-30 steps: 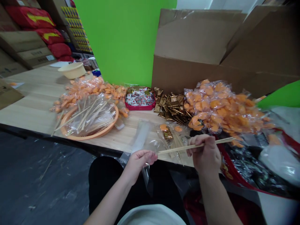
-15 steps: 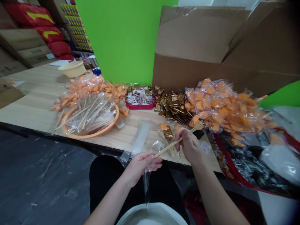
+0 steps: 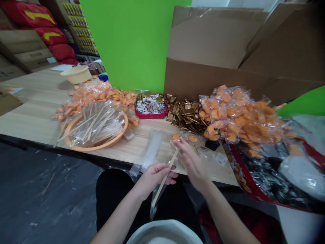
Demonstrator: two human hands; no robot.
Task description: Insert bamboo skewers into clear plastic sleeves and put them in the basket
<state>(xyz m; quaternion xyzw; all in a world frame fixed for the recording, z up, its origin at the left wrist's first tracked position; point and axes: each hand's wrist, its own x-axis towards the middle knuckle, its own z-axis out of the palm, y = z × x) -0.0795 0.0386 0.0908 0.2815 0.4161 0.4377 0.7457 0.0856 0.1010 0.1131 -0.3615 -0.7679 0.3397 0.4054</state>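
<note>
My left hand is closed around thin wooden sticks and a narrow clear plastic bag. The sticks slant through its grip, their lower ends down in the bag above my lap. Just beyond their upper ends is my right hand, slightly blurred, with its fingers stretched out; whether it touches the sticks I cannot tell. Under and behind it lie clear packets with orange pieces. A stack of flat clear bags lies on the table left of them.
An orange basin holds bagged sticks. Behind are a pink tray of small sachets, brown-gold sachets and a heap of bagged orange pieces. A white tub stands at my lap. Cardboard rises at the back.
The sticks have swung from pointing right to a steep slant, their lower ends now in the bag. My right hand has let go of them, moved left and straightened its fingers.
</note>
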